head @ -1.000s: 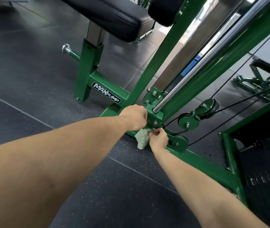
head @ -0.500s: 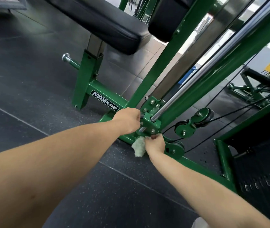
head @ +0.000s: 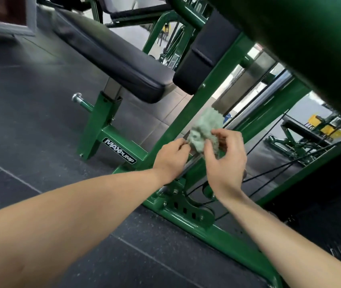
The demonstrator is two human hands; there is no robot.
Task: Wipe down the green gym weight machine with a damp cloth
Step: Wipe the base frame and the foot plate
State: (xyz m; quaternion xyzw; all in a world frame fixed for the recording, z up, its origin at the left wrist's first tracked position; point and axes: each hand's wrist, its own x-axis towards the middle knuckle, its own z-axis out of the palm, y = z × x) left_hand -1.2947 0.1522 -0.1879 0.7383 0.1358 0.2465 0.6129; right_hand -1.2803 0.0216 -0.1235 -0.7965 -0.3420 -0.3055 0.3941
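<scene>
The pale green cloth [head: 206,129] is bunched, its long axis rising toward the far right, in front of the green machine frame [head: 188,113]. It sits just beyond both hands: the left hand [head: 171,159] pinches its near-left edge, the right hand [head: 224,161] grasps its underside.

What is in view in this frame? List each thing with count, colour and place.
cloth: one, pale green, bunched, held up before the slanted frame bars, centre
weight machine frame: one, green, centre and right
MAXPUMP label: one, black and white, on the low frame bar
seat pad: one, black, upper left
cables: black, thin, right of centre
floor: dark rubber, left and bottom
left hand: pinches the cloth's lower edge
right hand: grips the cloth
</scene>
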